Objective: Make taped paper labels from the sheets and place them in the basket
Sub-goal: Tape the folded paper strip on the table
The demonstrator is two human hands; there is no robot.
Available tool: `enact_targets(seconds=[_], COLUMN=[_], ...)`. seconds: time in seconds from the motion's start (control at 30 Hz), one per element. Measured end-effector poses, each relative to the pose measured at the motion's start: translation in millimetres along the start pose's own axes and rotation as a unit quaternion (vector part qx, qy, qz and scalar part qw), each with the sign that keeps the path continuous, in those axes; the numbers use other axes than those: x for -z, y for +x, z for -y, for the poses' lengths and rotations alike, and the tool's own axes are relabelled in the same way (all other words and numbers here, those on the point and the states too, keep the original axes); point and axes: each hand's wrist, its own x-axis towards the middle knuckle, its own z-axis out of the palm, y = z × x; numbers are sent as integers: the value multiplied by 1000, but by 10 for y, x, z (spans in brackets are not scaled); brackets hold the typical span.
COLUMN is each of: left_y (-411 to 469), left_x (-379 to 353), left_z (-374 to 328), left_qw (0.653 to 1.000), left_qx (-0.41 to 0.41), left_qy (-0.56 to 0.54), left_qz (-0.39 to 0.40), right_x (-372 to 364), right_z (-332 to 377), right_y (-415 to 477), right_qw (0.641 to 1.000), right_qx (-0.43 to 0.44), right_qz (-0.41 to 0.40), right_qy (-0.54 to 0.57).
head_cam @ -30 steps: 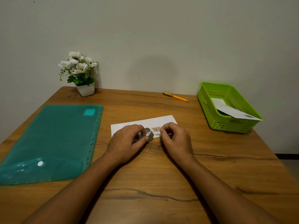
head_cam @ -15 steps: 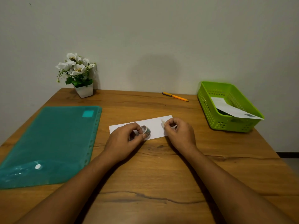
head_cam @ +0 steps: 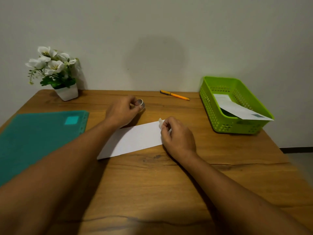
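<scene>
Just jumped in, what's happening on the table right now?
A person is taping paper. The left hand holds the tape roll beyond the white sheet. The right hand pinches a tape piece at the sheet's far corner. One label lies in the green basket.
</scene>
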Motion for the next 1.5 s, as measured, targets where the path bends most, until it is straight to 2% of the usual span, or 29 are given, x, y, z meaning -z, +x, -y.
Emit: enact_targets(seconds=[0.17, 0.4, 0.6, 0.77, 1.0, 1.23, 1.5], left_y=[388, 593, 254, -421, -1025, -1057, -1050], left_x=[-141, -174, -170, -148, -227, -236, -241], left_z=[36, 67, -166, -462, -399, -350, -345], left_qw=[997, 993, 994, 995, 982, 987, 981], left_qx=[25, 19, 28, 8, -8, -48, -46], left_qy=[67, 117, 20, -88, -187, -152, -183], left_qz=[-10, -23, -102, -41, 24, 34, 35], right_x=[-24, -23, -29, -28, 10, 34, 54], right_z=[13, 35, 39, 39, 101, 155, 131], right_y=[2, -1, -5, -2, -43, -118, -188], right_qw=[998, 997, 997, 998, 997, 997, 994], right_qx=[19, 11, 7, 4, 23, 59, 92], right_qz=[8, 14, 20, 16, 14, 20, 43], right_qy=[-58, -69, -73, -61, -79, -54, -41])
